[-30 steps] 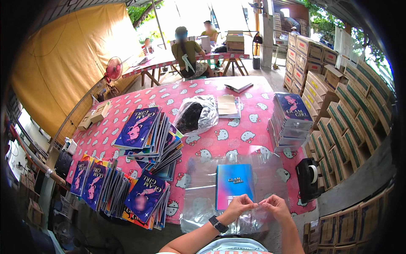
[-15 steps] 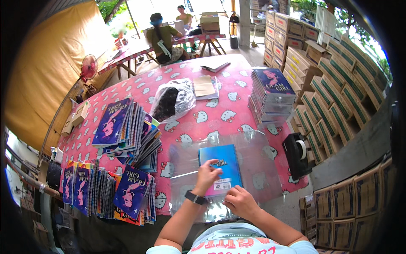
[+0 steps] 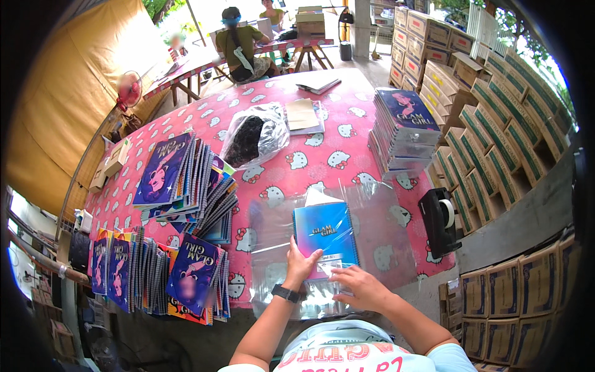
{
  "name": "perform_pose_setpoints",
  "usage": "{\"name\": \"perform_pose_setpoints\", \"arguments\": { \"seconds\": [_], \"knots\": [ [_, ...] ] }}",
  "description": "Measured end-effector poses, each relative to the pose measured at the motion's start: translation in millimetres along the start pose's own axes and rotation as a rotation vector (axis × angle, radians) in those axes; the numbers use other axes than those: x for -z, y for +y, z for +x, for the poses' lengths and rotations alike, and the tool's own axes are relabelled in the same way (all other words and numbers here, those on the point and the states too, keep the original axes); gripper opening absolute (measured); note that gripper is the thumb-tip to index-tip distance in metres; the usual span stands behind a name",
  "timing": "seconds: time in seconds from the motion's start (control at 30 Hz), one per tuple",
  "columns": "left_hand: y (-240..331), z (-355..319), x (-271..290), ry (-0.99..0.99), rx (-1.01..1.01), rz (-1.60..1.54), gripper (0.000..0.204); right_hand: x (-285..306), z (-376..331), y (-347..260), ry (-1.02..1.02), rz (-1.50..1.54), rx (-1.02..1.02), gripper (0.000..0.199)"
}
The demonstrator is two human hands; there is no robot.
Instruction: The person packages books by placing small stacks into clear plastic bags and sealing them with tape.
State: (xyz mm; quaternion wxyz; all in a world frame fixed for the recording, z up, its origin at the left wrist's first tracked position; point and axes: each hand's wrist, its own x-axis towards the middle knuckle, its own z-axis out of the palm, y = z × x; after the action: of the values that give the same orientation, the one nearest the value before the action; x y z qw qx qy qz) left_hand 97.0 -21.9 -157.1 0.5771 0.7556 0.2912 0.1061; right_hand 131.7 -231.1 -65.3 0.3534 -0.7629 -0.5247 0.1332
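In front of me a blue and pink spiral notebook [image 3: 323, 220] lies on clear plastic sheeting [image 3: 387, 260], its wire binding along the right edge. A white label [image 3: 330, 265] shows near its lower edge. My left hand [image 3: 299, 263] grips the notebook's lower left edge, thumb over the cover. By the lower right corner, my right hand [image 3: 359, 288] has its fingers apart, close to the label and the plastic. Behind the notebook's top edge a pale flap [image 3: 317, 197] sticks up; whether it is paper or plastic I cannot tell.
Spiral notebooks [image 3: 162, 170] are piled on the left of the pink table [image 3: 273, 220]. A wrapped stack [image 3: 406, 118] stands at the right, near a black tape dispenser [image 3: 437, 223]. A plastic bag [image 3: 254, 139] holds something black. Cartons [image 3: 496, 291] line the right side; people sit beyond.
My left hand has moved from atop the cover to the notebook's lower left edge. My right hand's fingers have spread and risen toward the label. The pale flap now shows behind the notebook.
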Motion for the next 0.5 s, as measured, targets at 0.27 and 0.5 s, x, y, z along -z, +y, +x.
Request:
{"name": "perform_pose_setpoints", "arguments": {
  "seconds": [0.27,0.5],
  "knots": [
    [-17.2,4.9,-6.5,0.055,-0.019,0.037,0.098,-22.3,-38.8,3.5,-0.045,-0.171,-0.193,0.018],
    [-18.8,5.2,-6.0,0.060,-0.036,0.007,0.098,29.6,-25.8,43.9,-0.034,0.554,-0.466,0.032]
  ]
}}
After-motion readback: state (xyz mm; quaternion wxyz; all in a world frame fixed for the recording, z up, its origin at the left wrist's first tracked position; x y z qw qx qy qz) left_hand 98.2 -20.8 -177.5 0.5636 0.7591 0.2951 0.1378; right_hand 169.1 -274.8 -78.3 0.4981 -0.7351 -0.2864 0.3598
